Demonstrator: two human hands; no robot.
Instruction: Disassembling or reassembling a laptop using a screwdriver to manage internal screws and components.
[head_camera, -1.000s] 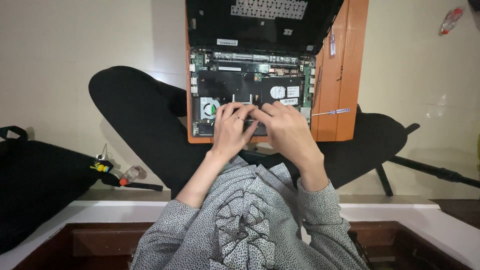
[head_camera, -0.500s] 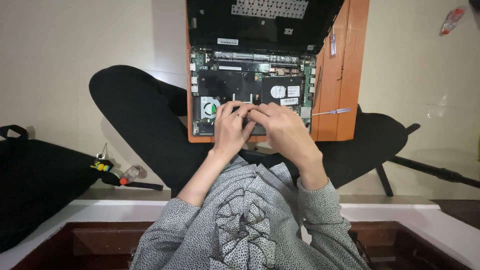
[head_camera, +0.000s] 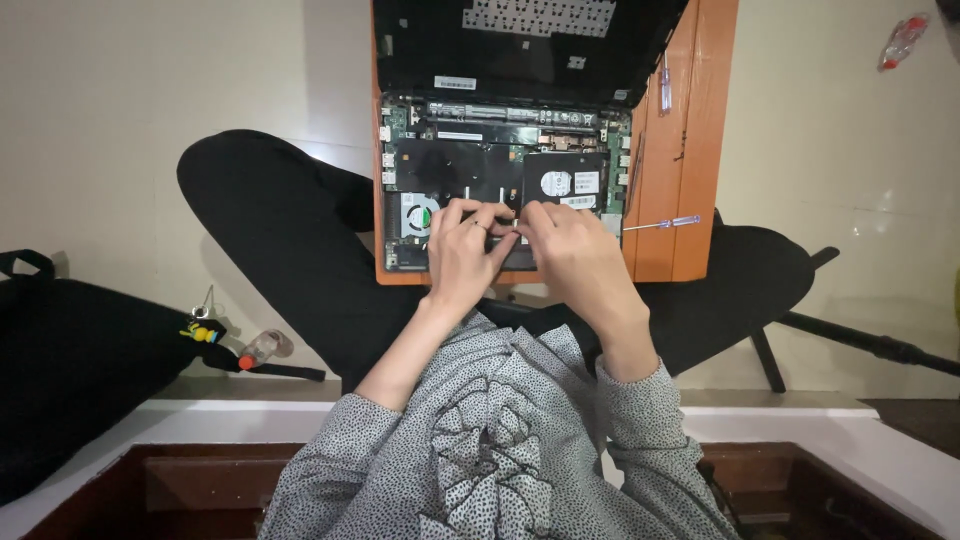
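Observation:
An opened laptop (head_camera: 500, 160) with its base cover off lies on an orange board (head_camera: 690, 150) across my lap, showing the circuit board, a round fan (head_camera: 415, 215) and a flat drive (head_camera: 565, 180). My left hand (head_camera: 462, 255) and my right hand (head_camera: 570, 255) rest side by side on the near edge of the exposed internals. Their fingertips meet and pinch a small part near the middle; the part itself is hidden by the fingers. The lifted keyboard panel (head_camera: 530, 30) stands behind.
A screwdriver with a blue handle (head_camera: 660, 223) lies on the orange board to the right. A black bag (head_camera: 70, 370) with a small yellow charm (head_camera: 200, 332) sits on the floor at left. A black tripod leg (head_camera: 860, 340) runs along the right. A white ledge (head_camera: 780, 420) crosses below.
Both hands have shifted slightly on the laptop's near edge, fingers working closer together at the middle. Nothing else has moved.

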